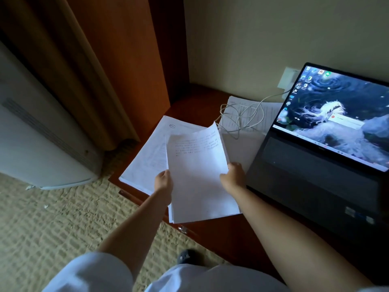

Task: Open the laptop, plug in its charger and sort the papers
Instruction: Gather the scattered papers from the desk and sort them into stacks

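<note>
**Laptop open and charging; paper sorting under way**

The laptop [328, 148] sits open at the right of the worktop [221, 232], its screen lit and showing a desktop. A white charger cable [240, 114] loops over the papers behind and runs up towards a white plug [288, 79] at the wall; where the cable meets the laptop is hidden behind the screen edge, so the plugging-in looks done but cannot be confirmed.

What is left, by my reading, is the sorting. The left hand [163, 183] grips the left edge of a held sheaf of papers [197, 175], fingers curled round it, and the right hand [233, 175] grips the right edge in the same way. The sheaf is lifted clear of the worktop, its top corner curling up. Under and to the left of it lies a second stack of papers [143, 163], partly overhanging the worktop's front-left edge. A third lot of sheets [248, 114] lies further back, near the wall, with the cable lying across it. So three groups stay apart, and none looks squared up yet.

The worktop is dark reddish wood, set in a corner against a pale wall. To the left stands a wooden door frame [117, 70], and beside it a white appliance [42, 144] on a patterned beige carpet [52, 224]. The light is dim.
</note>
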`<action>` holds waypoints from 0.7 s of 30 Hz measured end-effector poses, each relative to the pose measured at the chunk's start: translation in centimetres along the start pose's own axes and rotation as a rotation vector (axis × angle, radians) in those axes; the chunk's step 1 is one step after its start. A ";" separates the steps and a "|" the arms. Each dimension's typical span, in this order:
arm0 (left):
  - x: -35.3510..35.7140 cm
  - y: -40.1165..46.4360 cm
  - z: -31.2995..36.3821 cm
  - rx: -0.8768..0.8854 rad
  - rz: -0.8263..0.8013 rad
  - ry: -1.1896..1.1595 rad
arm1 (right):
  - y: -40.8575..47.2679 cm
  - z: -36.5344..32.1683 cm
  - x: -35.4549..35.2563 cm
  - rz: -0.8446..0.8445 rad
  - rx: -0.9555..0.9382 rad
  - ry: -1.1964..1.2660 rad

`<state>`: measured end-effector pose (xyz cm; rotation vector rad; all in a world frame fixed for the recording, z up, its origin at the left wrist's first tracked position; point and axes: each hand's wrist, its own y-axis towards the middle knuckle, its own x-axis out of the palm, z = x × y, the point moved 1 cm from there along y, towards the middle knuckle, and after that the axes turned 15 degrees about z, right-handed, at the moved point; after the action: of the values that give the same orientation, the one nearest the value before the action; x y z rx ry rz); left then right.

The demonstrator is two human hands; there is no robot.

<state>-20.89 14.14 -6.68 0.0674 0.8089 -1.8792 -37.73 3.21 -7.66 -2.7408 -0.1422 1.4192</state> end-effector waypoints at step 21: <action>-7.3 2.9 1.9 -0.177 0.406 -0.594 | 0.7 0.4 -3.9 0.118 0.247 -0.052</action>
<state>-14.56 18.22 -3.76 -0.3930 0.4949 -1.3306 -40.24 2.10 -4.74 -2.5499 0.1835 1.4276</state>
